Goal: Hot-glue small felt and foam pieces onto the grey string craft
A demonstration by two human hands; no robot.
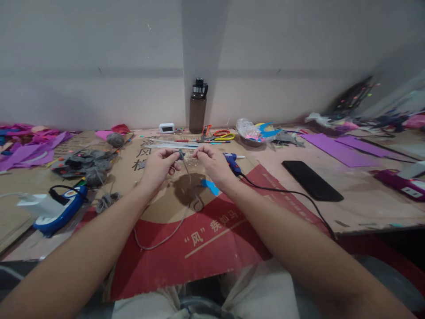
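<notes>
Left hand (160, 165) pinches yarn (181, 154); right hand (214, 165) — contents indistinct.

The yarn (190, 179) is grey, the cardboard (156, 266) red and tan, the phone (312, 180) black.

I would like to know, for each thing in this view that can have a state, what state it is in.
Left hand: pinching gray yarn
Right hand: curled, grip unclear
Gray yarn: slack, trailing in a curve
Water bottle: upright, capped
Glue gun: lying down, corded
Smartphone: lying flat, nothing lit showing
Blue power strip: white adapter plugged in
Purple sheets: lying flat
</notes>
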